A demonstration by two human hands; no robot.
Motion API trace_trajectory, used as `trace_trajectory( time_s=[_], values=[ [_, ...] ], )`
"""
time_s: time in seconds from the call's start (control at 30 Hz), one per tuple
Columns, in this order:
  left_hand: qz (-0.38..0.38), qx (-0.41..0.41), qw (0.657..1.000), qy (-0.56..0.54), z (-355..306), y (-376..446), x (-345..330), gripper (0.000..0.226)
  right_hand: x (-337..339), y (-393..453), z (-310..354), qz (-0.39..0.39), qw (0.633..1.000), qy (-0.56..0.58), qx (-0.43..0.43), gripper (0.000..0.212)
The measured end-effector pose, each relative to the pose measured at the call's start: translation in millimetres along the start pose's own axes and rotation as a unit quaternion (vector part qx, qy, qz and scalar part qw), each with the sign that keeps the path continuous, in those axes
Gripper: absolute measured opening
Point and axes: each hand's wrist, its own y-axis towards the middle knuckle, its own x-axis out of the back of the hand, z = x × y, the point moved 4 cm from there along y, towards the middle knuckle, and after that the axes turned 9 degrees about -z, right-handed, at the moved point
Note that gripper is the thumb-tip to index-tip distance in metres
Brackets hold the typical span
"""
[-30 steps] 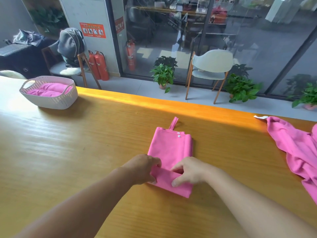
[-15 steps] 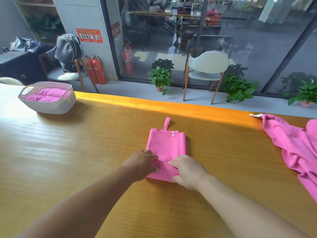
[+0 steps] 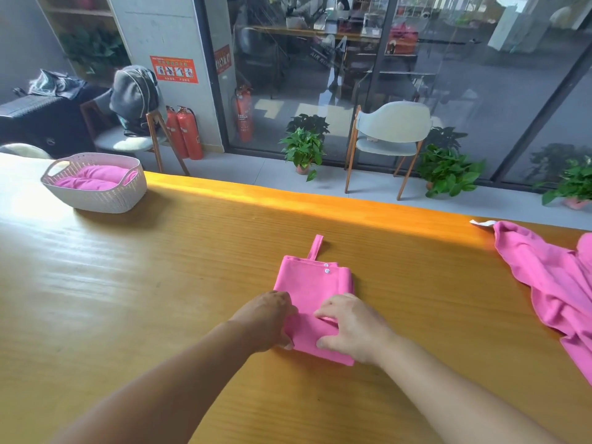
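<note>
We look over a long wooden table (image 3: 160, 299) whose glossy yellow-orange top spans the whole view. Directly on it, near the middle, we see a folded pink towel (image 3: 315, 283) with a hanging loop and two snaps at its far edge. A white plastic basket (image 3: 96, 200) stands at the far left, and a crumpled pink towel (image 3: 551, 283) lies loose at the right, well apart.

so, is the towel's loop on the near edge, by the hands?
No, the loop sticks out from the far edge of the folded towel; the left hand and right hand grip its near end.
</note>
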Motion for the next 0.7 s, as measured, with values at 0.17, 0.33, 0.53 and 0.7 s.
trace_trajectory(
  time_s=[0.17, 0.33, 0.53, 0.7],
  values=[
    [0.034, 0.050, 0.992, -0.112, 8.2, 12.2, 11.4, 0.041, -14.4, -7.7, 6.1, -0.023, 0.991, -0.110, 0.073, 0.063],
    [0.051, 0.053, 0.993, -0.093, 5.0, 12.4, 11.3, 0.051, -14.7, 9.2, -1.9, -0.009, 0.996, -0.080, 0.029, 0.046],
    [-0.050, -0.025, 0.997, 0.056, -6.1, 4.3, 3.7, 0.078, -8.0, 24.6, -15.0, 0.082, 0.995, 0.011, -0.055, 0.037],
    [-0.023, -0.006, 0.999, -0.023, -5.0, 4.2, 9.4, 0.059, -5.6, 20.4, -13.7, 0.135, 0.988, 0.026, -0.066, 0.052]
  ],
)
